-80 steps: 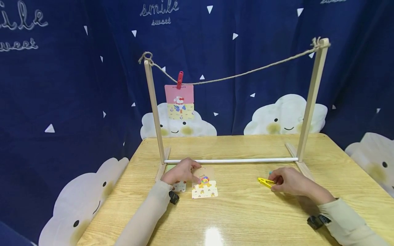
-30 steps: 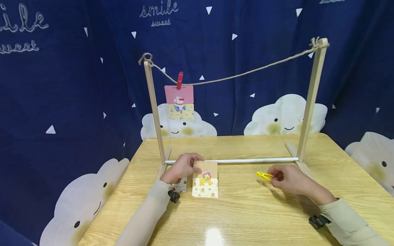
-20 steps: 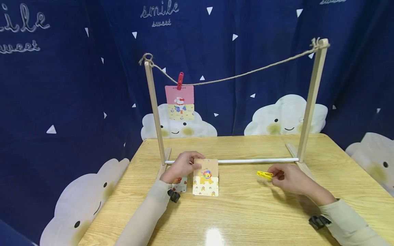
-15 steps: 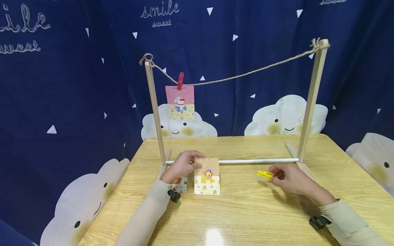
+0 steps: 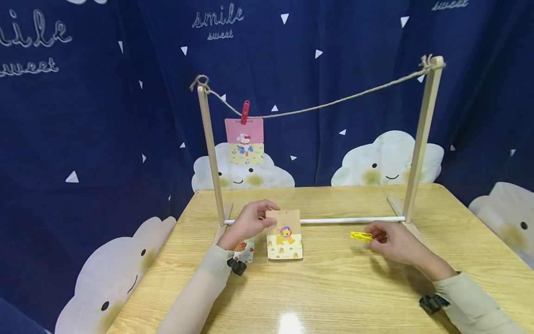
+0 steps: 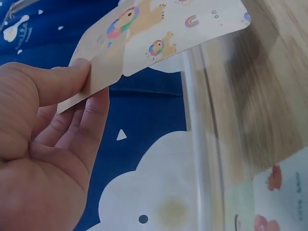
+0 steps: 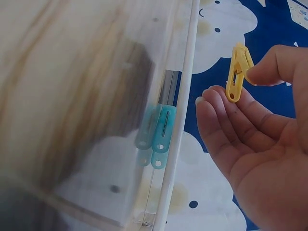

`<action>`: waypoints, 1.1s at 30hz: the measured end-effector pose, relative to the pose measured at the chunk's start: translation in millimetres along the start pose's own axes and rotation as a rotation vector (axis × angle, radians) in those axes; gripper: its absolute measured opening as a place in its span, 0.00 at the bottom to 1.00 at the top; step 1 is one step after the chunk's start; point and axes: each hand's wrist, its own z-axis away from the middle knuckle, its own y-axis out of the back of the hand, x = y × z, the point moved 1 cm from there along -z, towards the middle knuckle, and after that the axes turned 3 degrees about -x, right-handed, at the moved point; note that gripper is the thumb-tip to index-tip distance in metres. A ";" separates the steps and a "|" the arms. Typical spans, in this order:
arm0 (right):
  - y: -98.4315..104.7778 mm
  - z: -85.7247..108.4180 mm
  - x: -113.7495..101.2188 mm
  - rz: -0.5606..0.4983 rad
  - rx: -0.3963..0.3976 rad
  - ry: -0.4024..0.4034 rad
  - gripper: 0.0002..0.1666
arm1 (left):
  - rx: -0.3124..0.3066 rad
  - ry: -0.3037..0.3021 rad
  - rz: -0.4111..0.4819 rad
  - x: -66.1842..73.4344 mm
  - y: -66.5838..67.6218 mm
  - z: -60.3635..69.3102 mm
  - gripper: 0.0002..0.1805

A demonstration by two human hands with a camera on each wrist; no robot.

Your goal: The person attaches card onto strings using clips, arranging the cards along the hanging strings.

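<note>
Between thumb and fingers my left hand pinches the top left corner of a lion card, tan above and cream below. In the left wrist view the card is lifted off the table. Over at the right, my right hand pinches a yellow clothespin by one end, above the tabletop. The right wrist view shows the yellow clothespin between thumb and fingers. A teal clothespin lies on the table near that hand; in the head view the hand hides it. Partly behind my left wrist lies a second card.
A twine line is tied between two wooden posts. A red clothespin holds a pink rabbit card on it, near the left post. A white rod joins the posts low over the table.
My left hand has picked the lion card up from the table and moved it slightly up and right. My right hand has raised the yellow clothespin a little and now holds it more level.
</note>
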 end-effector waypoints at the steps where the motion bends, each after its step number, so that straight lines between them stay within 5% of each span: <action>1: 0.0 0.0 0.0 0.002 0.002 -0.002 0.13 | 0.002 -0.005 0.008 1.5 0.3 0.1 0.15; 33: 5.3 0.6 -2.3 -0.093 0.152 -0.090 0.14 | 0.142 0.005 0.108 27.7 9.8 2.5 0.09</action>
